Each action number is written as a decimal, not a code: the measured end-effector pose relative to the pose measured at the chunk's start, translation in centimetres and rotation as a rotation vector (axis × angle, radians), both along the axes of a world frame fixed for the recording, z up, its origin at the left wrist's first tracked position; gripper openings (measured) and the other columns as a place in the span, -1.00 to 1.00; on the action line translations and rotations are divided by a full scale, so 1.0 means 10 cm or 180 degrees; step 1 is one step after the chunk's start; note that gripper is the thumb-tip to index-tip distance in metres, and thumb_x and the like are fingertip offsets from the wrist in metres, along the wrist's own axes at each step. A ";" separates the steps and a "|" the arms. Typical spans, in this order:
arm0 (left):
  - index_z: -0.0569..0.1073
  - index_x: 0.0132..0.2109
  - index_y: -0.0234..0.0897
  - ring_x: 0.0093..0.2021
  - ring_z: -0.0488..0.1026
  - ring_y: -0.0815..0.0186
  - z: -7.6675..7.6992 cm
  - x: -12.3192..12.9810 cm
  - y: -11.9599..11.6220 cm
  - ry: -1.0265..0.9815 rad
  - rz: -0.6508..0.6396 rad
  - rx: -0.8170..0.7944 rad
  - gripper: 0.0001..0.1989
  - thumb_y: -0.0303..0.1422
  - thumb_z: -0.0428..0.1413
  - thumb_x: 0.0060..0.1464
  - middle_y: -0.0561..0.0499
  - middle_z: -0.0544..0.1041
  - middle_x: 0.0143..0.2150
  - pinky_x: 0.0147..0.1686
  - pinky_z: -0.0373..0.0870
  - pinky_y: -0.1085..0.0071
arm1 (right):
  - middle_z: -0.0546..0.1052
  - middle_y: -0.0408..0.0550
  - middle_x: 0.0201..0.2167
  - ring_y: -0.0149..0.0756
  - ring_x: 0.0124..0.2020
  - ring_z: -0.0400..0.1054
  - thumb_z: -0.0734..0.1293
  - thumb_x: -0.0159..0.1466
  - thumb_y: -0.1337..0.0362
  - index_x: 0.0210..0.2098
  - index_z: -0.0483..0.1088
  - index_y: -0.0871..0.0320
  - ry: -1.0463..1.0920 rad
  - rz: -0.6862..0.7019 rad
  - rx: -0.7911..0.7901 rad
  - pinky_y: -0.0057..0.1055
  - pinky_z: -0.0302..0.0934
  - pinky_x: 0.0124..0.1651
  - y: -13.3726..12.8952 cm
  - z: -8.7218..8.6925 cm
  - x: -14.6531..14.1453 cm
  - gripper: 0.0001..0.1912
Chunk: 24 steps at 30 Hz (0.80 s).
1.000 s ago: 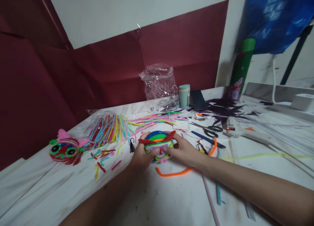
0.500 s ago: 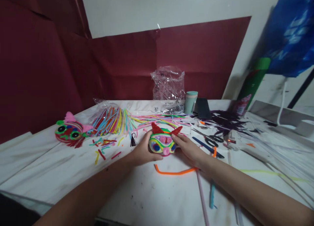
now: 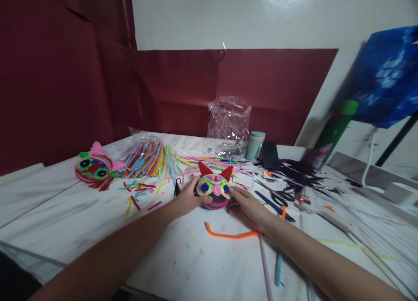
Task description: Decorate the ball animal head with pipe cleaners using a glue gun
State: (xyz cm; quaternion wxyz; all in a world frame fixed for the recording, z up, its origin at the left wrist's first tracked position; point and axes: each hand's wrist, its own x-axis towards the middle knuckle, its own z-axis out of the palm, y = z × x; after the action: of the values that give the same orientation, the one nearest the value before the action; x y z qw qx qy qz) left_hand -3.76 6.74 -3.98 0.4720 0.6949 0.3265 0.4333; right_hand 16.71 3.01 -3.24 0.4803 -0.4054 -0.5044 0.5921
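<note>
White lettering on a blue bag at upper right is too blurred to read; small black characters, apparently "8K", show by the foot of a clear plastic bag. A colourful fuzzy animal face with pointed red ears is held between two hands: the left hand grips one side, thumb across the lower front; the right hand curls its fingers against the opposite edge.
</note>
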 end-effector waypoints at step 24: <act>0.08 0.14 -0.24 0.02 0.37 0.07 0.05 0.05 -0.08 -0.0075 0.0184 -0.0329 -0.11 -0.35 0.33 -0.34 -0.16 0.40 0.05 -0.02 0.32 0.20 | 0.46 -0.06 -0.31 -0.27 -0.33 0.32 0.24 0.20 0.00 -0.13 0.38 0.15 -0.0930 0.0111 0.0670 -0.39 0.21 -0.36 -0.03 0.01 0.00 -0.61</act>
State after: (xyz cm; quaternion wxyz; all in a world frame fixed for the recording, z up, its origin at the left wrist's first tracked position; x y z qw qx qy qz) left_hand -3.25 5.91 -3.48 0.4983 0.6548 0.3628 0.4374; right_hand 16.73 2.74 -3.11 0.4313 -0.4258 -0.6349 0.4792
